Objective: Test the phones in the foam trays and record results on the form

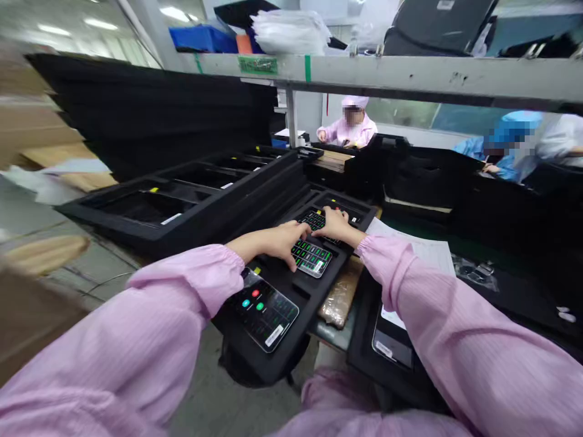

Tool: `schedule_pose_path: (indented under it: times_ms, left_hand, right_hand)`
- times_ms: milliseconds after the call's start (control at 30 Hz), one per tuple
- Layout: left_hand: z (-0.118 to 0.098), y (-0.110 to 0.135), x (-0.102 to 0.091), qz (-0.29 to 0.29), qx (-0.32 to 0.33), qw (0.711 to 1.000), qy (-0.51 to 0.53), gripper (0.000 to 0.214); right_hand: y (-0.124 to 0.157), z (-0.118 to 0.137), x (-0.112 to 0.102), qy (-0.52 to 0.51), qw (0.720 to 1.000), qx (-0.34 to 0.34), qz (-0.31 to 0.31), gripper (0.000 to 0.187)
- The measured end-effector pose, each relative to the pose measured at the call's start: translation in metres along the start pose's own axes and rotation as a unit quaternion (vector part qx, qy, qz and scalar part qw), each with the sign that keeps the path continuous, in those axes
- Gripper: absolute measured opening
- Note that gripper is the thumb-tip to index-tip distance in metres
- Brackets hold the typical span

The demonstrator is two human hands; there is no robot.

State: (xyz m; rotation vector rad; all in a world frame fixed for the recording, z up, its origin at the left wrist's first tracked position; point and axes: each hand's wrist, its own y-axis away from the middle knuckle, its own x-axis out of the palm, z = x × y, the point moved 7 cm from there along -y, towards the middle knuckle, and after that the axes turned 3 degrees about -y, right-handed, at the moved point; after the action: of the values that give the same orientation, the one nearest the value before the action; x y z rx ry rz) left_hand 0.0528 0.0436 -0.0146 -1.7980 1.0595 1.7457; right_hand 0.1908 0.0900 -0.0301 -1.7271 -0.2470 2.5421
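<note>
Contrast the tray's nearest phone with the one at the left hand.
The near phone shows three coloured circles; the second phone, a bright green grid. In view, the left hand overlaps the second phone; the left sleeve, the near phone. Both lie lit in the black tray.

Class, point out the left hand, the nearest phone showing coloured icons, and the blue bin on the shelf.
Left hand (283, 239): head view, back of the hand.
Phone (268, 312): head view, middle of its screen.
Blue bin (200, 39): head view, outer side.

Electronics factory: capped co-workers (357, 133), phones (273, 309) in black tray (268, 368).
</note>
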Motion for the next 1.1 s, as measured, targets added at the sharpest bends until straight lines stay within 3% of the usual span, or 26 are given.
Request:
schedule_pose_path:
  times_ms: [267, 367, 433, 533, 633, 733, 900, 1000, 1100]
  left_hand:
    - [0.002, -0.001, -0.003, -0.013, 0.001, 1.0, -0.019, 0.089]
    - [0.001, 0.0, -0.005, -0.015, 0.002, 1.0, -0.023, 0.089]
    - [0.001, 0.001, -0.006, -0.017, 0.0, 1.0, -0.023, 0.09]
    - [0.0, 0.002, -0.006, -0.022, 0.0, 1.0, -0.022, 0.09]
    - [-0.004, 0.011, -0.007, -0.036, 0.004, 0.999, -0.028, 0.098]
    - [-0.012, 0.036, -0.018, -0.112, 0.001, 0.993, -0.024, 0.105]
    - [-0.023, 0.113, -0.04, -0.342, -0.028, 0.938, 0.041, 0.064]
    - [-0.017, 0.151, -0.027, -0.403, -0.079, 0.909, 0.071, 0.05]
    - [-0.007, 0.17, -0.001, -0.414, -0.126, 0.898, 0.081, 0.047]
  right_hand:
    - [-0.004, 0.0, 0.007, 0.002, 1.0, -0.004, -0.008, 0.083]
    - [-0.011, -0.008, 0.0, 0.003, 1.0, -0.013, -0.014, 0.086]
    - [-0.018, -0.024, -0.015, 0.005, 0.999, -0.01, -0.033, 0.074]
    - [-0.029, -0.059, -0.041, 0.014, 0.997, 0.014, -0.07, 0.041]
    - [-0.037, -0.086, -0.048, 0.024, 0.996, 0.024, -0.081, 0.039]
    - [-0.042, -0.095, -0.038, 0.027, 0.996, 0.011, -0.085, 0.044]
    - [-0.043, -0.077, -0.025, 0.027, 0.995, -0.054, -0.077, 0.041]
    - [-0.033, -0.054, -0.025, 0.025, 0.99, -0.123, -0.065, 0.042]
    - [-0.02, -0.031, -0.02, 0.017, 0.981, -0.192, -0.03, 0.04]
